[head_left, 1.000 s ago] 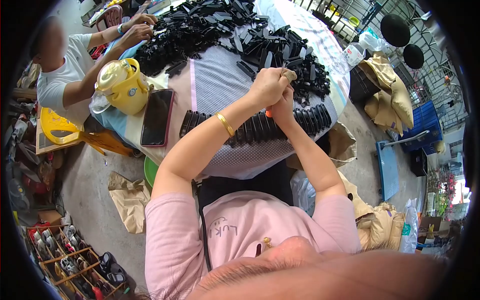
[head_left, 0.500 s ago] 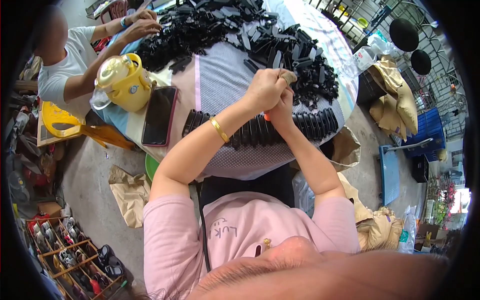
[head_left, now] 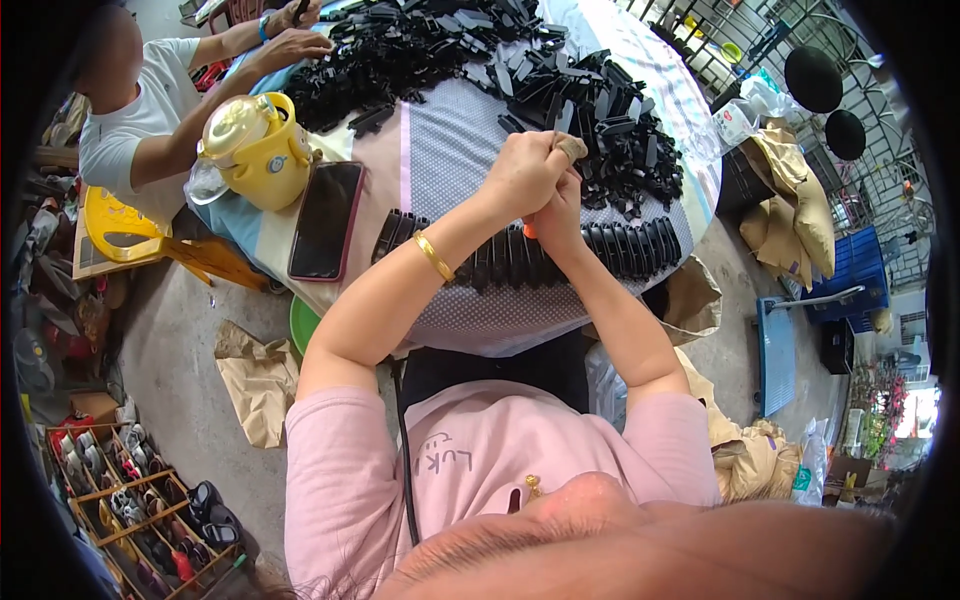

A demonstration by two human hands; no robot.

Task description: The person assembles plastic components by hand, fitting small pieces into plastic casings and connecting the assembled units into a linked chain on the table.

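Note:
My left hand (head_left: 528, 172) and my right hand (head_left: 558, 212) are closed and pressed together above the table. A tan covering wraps a fingertip of the left hand. Whatever the left fingers pinch is hidden. A small orange end (head_left: 530, 230) sticks out below the right hand; the rest of that thing is hidden in the grip. Just under my wrists, a curved row of black plastic pieces (head_left: 500, 262) stands side by side on the dotted cloth. Past my hands lies a heap of loose black plastic parts (head_left: 640, 150).
A yellow lidded pot (head_left: 262, 165) and a dark phone (head_left: 328, 222) sit to the left on the table (head_left: 450, 125). Across from them, a co-worker's hand (head_left: 300, 48) reaches to another black heap (head_left: 400, 60). An open paper sack (head_left: 695, 305) stands by the right edge.
My hands stay joined, with only a slight shift of the fingers. The co-worker has raised one hand, with a dark piece in it. The whole view has shifted a little.

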